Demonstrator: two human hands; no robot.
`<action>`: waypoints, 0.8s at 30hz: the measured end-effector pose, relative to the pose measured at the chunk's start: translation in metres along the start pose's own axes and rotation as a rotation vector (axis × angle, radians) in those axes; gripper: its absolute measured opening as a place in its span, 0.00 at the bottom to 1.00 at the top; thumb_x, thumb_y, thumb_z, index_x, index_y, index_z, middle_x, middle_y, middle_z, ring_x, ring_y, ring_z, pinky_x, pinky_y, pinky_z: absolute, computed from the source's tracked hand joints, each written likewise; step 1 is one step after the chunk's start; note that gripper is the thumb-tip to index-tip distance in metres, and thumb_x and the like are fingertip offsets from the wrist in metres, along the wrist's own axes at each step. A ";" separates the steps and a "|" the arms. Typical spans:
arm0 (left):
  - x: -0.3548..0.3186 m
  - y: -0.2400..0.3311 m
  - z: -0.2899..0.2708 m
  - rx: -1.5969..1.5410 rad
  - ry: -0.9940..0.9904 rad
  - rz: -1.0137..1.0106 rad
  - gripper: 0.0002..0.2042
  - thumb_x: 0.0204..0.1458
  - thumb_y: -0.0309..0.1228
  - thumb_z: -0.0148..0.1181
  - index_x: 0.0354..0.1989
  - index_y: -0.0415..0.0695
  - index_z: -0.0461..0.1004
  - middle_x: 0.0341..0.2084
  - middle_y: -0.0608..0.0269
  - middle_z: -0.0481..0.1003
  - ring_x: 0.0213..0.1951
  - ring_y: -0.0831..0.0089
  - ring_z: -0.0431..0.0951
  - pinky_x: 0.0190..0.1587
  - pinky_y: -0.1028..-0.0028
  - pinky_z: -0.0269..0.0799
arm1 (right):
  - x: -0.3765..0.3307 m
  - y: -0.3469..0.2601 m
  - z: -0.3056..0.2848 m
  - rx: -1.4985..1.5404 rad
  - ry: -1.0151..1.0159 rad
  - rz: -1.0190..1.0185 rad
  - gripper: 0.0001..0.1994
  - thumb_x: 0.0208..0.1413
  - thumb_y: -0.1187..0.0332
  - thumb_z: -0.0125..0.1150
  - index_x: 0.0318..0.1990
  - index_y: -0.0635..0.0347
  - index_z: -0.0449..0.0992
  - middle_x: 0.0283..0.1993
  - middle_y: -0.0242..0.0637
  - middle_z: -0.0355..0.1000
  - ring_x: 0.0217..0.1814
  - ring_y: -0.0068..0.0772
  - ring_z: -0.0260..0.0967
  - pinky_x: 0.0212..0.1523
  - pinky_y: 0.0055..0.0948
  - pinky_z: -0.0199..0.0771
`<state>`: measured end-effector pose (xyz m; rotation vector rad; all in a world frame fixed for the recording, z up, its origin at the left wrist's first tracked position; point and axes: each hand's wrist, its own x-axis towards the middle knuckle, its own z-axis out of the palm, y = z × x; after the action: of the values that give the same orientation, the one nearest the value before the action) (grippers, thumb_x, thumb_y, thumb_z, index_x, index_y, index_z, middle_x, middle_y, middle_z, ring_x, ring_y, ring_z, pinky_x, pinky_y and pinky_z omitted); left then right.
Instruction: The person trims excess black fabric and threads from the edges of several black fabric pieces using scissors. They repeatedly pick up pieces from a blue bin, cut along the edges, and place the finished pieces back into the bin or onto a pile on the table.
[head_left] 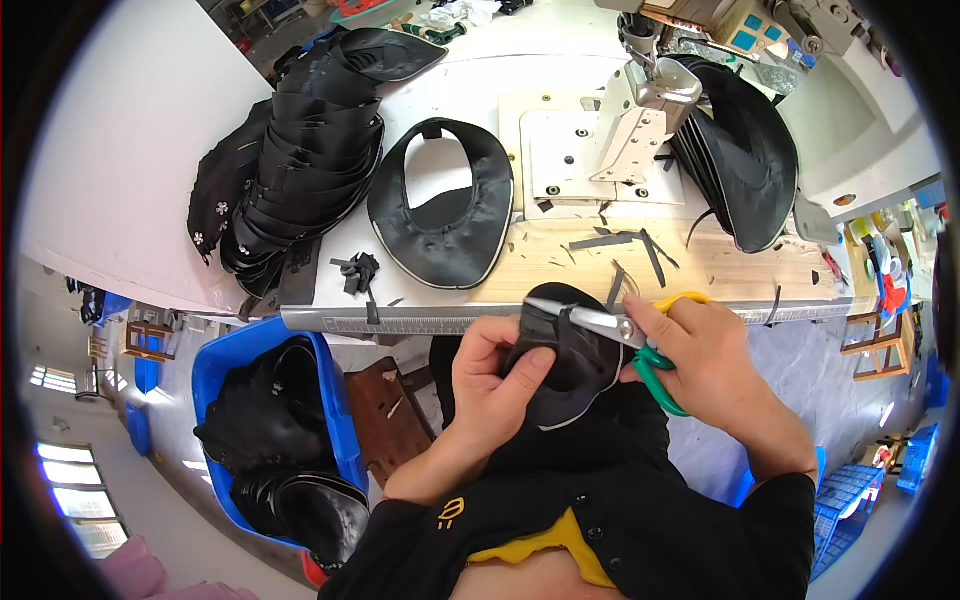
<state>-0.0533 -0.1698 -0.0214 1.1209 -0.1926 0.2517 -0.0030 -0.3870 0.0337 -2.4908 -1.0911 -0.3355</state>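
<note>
Held just below the table edge: a black curved fabric piece, gripped in the left hand, thumb on top. Closed around yellow-and-green scissors, the right hand, blades across the piece's upper edge. Nearby, a sewing machine, stacked black pieces and a blue bin.
</note>
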 end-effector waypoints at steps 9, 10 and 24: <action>0.002 -0.002 -0.029 -0.340 0.096 -0.248 0.14 0.57 0.28 0.51 0.48 0.43 0.56 0.41 0.48 0.72 0.34 0.56 0.77 0.32 0.62 0.76 | -0.006 0.016 0.000 0.359 -0.217 0.205 0.36 0.32 0.52 0.73 0.53 0.54 0.70 0.32 0.37 0.67 0.33 0.38 0.66 0.34 0.32 0.64; 0.002 -0.002 -0.027 -0.326 0.126 -0.236 0.14 0.57 0.28 0.51 0.48 0.43 0.55 0.41 0.47 0.72 0.32 0.56 0.78 0.31 0.62 0.76 | -0.005 0.016 0.000 0.362 -0.261 0.181 0.37 0.32 0.52 0.73 0.53 0.53 0.70 0.32 0.37 0.67 0.33 0.37 0.66 0.35 0.32 0.63; -0.002 -0.005 -0.022 -0.222 0.113 -0.224 0.14 0.53 0.26 0.58 0.44 0.41 0.61 0.39 0.59 0.72 0.38 0.71 0.75 0.38 0.69 0.75 | -0.004 0.005 0.003 0.195 -0.145 0.014 0.33 0.35 0.55 0.71 0.53 0.54 0.69 0.26 0.34 0.65 0.28 0.37 0.65 0.32 0.34 0.64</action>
<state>-0.0529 -0.1517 -0.0355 0.8965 0.0065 0.0903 -0.0018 -0.3917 0.0280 -2.3770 -1.1040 -0.0418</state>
